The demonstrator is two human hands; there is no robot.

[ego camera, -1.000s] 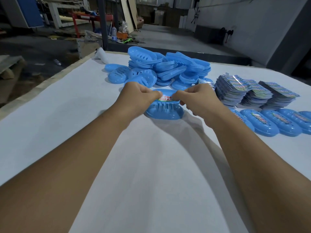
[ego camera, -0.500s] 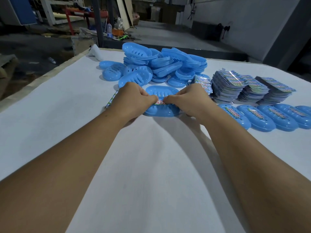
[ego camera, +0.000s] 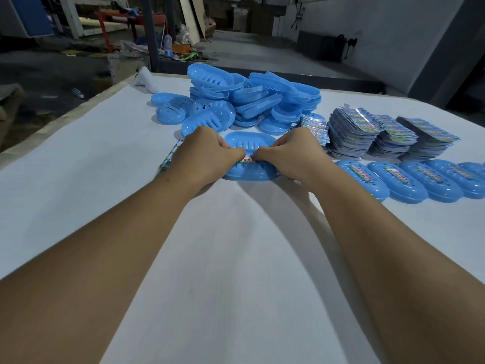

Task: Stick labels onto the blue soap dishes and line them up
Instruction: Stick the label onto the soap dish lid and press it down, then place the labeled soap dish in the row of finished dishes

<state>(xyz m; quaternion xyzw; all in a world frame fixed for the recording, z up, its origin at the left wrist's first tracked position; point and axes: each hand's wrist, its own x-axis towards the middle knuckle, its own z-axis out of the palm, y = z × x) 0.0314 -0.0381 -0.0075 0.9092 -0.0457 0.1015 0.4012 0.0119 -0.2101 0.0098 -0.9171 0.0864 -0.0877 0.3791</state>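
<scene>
- Both hands on one soap dish (ego camera: 250,143), slotted face up on the tabletop (ego camera: 105,153), just ahead of the loose pile of dishes (ego camera: 249,98).
- Left hand (ego camera: 207,156) and right hand (ego camera: 291,153): fingers curled, pinching the label (ego camera: 248,159) down across the dish's middle; only a sliver of the label shows between them.
- Risk: uneven pressure from the two sides could leave the label skewed or wrinkled over the slots.
- Risk: dish is light plastic, so pressing near its front rim may tip or slide it.
- Risk: another label strip (ego camera: 170,156) lies just beside the left hand, partly hidden by it; a wrist drag could stick or crease it.
- Finished row (ego camera: 409,181) sits to the right; a careless slide over may knock it out of line.
</scene>
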